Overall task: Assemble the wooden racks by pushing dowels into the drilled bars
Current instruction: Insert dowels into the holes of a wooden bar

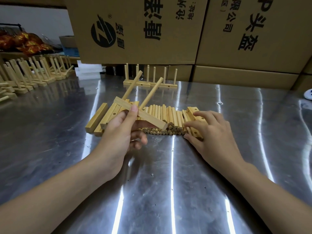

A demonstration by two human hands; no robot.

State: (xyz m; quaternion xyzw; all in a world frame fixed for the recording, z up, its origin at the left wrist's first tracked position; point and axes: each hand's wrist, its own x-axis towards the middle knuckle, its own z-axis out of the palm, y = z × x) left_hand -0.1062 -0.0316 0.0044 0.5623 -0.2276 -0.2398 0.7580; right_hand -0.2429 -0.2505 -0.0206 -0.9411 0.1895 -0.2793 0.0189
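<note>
My left hand [121,130] grips a drilled wooden bar [148,116] above the table, thumb on top. Two dowels [152,93] stand in that bar and lean away from me. Beneath it lies a pile of loose dowels [166,119], side by side on the steel table [152,183]. Loose drilled bars [98,118] lie to the left of the pile. My right hand [211,132] rests on the right end of the pile, fingertips touching dowels and more drilled bars [192,111] there; whether it pinches one I cannot tell.
Two finished racks [150,80] stand upright at the table's back. Several more finished racks [33,71] line the far left. Large cardboard boxes [168,31] wall off the back. A small white object [308,96] sits at the right edge.
</note>
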